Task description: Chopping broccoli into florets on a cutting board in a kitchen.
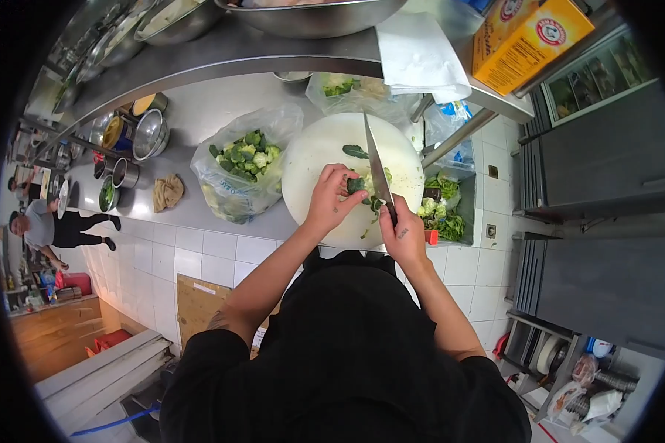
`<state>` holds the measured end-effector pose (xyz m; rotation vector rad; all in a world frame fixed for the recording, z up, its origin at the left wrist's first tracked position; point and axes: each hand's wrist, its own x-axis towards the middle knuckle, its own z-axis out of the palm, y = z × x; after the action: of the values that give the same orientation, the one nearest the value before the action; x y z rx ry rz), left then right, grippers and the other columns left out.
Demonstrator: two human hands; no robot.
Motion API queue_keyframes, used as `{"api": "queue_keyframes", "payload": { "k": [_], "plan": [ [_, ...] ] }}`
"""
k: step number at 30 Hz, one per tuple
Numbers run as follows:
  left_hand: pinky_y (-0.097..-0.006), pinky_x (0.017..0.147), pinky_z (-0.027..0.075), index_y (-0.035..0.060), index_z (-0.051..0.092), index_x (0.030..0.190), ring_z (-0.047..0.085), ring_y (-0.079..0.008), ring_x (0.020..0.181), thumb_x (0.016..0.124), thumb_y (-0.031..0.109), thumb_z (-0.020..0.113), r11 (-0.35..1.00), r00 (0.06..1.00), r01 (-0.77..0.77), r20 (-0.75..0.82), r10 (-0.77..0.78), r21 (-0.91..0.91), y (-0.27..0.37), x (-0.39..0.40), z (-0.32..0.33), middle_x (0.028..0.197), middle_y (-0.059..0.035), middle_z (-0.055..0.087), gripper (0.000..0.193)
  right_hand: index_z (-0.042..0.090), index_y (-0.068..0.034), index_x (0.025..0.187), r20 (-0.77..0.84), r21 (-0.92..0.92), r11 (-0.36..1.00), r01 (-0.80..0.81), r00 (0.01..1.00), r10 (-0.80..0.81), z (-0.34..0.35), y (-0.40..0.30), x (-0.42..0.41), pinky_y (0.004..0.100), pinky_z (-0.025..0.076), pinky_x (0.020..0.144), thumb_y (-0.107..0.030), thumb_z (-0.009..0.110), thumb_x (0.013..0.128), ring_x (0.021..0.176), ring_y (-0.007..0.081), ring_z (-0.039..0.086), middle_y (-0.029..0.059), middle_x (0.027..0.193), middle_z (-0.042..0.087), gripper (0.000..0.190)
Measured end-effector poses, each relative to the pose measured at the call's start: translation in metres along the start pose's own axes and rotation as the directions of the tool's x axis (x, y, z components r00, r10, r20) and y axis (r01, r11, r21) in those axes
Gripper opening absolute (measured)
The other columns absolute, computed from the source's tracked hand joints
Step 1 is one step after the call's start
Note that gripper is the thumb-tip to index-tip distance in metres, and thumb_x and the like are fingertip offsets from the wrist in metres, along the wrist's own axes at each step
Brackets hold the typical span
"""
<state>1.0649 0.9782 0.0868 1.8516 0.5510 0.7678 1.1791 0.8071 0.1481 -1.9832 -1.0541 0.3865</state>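
Observation:
Over a round white cutting board [310, 160], my left hand [332, 202] holds a small broccoli floret [356, 185] between thumb and fingers. My right hand [403, 230] grips the dark handle of a kitchen knife [378, 160], its blade pointing away from me across the board. A loose broccoli leaf [355, 151] lies beyond my left hand. Green stem and leaf trimmings [374, 204] lie between my hands, with small bits scattered around. Left of the board, an open clear plastic bag [221, 191] holds many cut broccoli florets [248, 156].
A steel shelf [332, 62] crosses above the counter, bearing metal bowls, a white cloth [421, 55] and an orange Arm & Hammer box [532, 44]. A bin of green trimmings [446, 213] stands at the right. A tan rag [168, 192] and metal containers lie left; a person [44, 224] stands far left.

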Motion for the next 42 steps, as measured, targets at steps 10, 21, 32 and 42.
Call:
{"api": "queue_keyframes", "payload": {
  "k": [10,21,32,42],
  "plan": [
    [-0.0284,0.077,0.063,0.0056,0.069,0.119,0.062,-0.0131,0.099,0.084,0.009,0.091,0.996,0.997,0.067,-0.037,-0.069,-0.059,-0.002,0.002,0.001,0.127,-0.0069,0.060,0.041,0.061,-0.002,0.128,-0.009,-0.035,0.994,0.107,0.994,-0.107,-0.010,-0.015,0.004,0.0541,0.057,0.071,-0.017,0.064,0.103,0.078,0.0466,0.073,0.0240,0.090,0.075,0.029],
    [-0.0305,0.077,0.064,0.0051,0.066,0.117,0.064,-0.0166,0.101,0.085,0.010,0.090,0.994,0.990,0.102,-0.091,-0.104,-0.028,-0.011,-0.016,-0.013,0.123,-0.0078,0.060,0.040,0.057,0.000,0.108,0.219,-0.351,0.934,0.057,0.976,0.023,-0.006,-0.020,0.020,0.0583,0.056,0.068,-0.016,0.065,0.100,0.073,0.0472,0.071,0.0254,0.079,0.072,0.019],
    [-0.0480,0.111,0.049,0.0171,0.063,0.143,0.055,-0.0433,0.132,0.084,0.025,0.088,0.826,0.991,-0.127,0.098,0.087,0.550,-0.017,0.103,-0.006,0.140,-0.0188,0.059,0.065,0.067,0.000,0.121,-0.070,0.019,0.994,-0.106,0.992,0.107,-0.089,0.021,-0.046,0.0395,0.050,0.058,-0.013,0.067,0.104,0.057,0.0270,0.064,0.0161,0.070,0.068,0.021],
    [-0.0420,0.108,0.051,0.0138,0.063,0.146,0.062,-0.0332,0.128,0.091,0.014,0.082,0.909,0.775,-0.413,0.504,0.380,-0.051,0.094,0.095,0.090,0.135,-0.0141,0.062,0.058,0.069,0.002,0.118,-0.284,0.108,0.968,-0.227,0.926,0.249,-0.129,0.028,-0.128,0.0255,0.038,0.056,-0.004,0.067,0.101,0.061,0.0067,0.044,-0.0016,0.067,0.051,0.018]
  ]
}}
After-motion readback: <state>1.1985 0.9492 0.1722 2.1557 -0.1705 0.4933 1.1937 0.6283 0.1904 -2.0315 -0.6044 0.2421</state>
